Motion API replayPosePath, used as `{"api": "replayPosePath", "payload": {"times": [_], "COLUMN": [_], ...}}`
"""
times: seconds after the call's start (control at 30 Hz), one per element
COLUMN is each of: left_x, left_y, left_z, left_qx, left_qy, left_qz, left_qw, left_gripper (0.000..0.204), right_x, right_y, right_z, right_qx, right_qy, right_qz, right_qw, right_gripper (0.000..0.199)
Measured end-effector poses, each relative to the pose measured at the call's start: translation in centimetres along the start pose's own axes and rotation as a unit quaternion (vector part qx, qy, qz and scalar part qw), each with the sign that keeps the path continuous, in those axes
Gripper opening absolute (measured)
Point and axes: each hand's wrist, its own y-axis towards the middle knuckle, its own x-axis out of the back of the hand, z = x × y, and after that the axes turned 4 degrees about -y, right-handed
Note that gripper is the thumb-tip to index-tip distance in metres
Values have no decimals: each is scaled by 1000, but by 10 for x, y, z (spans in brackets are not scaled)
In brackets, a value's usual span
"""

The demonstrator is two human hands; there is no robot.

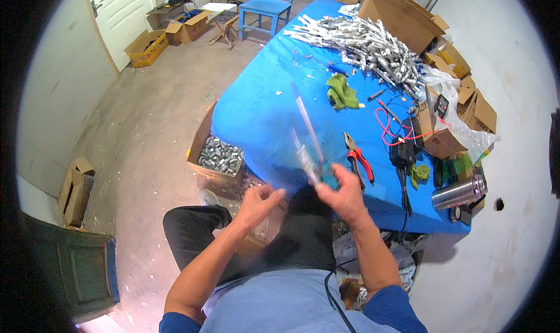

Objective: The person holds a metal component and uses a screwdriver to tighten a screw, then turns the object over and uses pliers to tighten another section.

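Sitting at the near edge of a blue-covered bench [262,111], a person in a blue top holds a long, thin clear strip [308,136] upright; the right hand [345,194] has its fingers closed around the strip's lower end, just over the bench's front edge, while the strip rises blurred over the blue cloth. The left hand [261,202] sits just beside it, off the bench's near corner, fingers curled, and whether they pinch anything cannot be told. Red-handled pliers [357,155] lie just right of the strip, with a black charger [401,153] and red leads [389,126] beyond them. A green rag [341,94] lies mid-bench, and a heap of silvery sticks [373,50] crowds the far right end beside an open cardboard box [402,15]. A steel flask [461,192] lies on its side at the right front corner. The middle of the cloth is bare. On the floor against the bench's left edge stands a carton of grey metal pieces [220,155]; wide concrete floor [146,111] opens to the left, toward a blue chair [267,6].
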Motion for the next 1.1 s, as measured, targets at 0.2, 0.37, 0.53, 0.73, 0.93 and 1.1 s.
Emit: {"api": "replayPosePath", "payload": {"times": [0.2,0.37,0.53,0.73,0.93,1.1], "left_x": [5,13,7,-7,-13,-18], "left_y": [-9,-13,-24,-33,-38,-32], "left_z": [-2,-6,-15,-26,-30,-23], "left_qx": [27,-1,5,-32,-13,0], "left_qy": [-109,-130,-108,115,149,153], "left_qz": [-36,-17,-13,101,144,145], "left_qw": [993,991,994,988,978,977], "left_gripper": [43,44,35,40,49,47], "right_x": [-8,2,28,49,54,53], "right_y": [-17,-23,-7,20,38,48], "right_z": [13,12,16,34,27,17], "right_qx": [-102,-144,-68,-132,-140,-148], "right_qy": [138,139,21,-22,45,51], "right_qz": [115,216,346,437,472,489], "right_qw": [978,956,935,889,869,858], "right_gripper": [35,37,37,32,37,38]}}
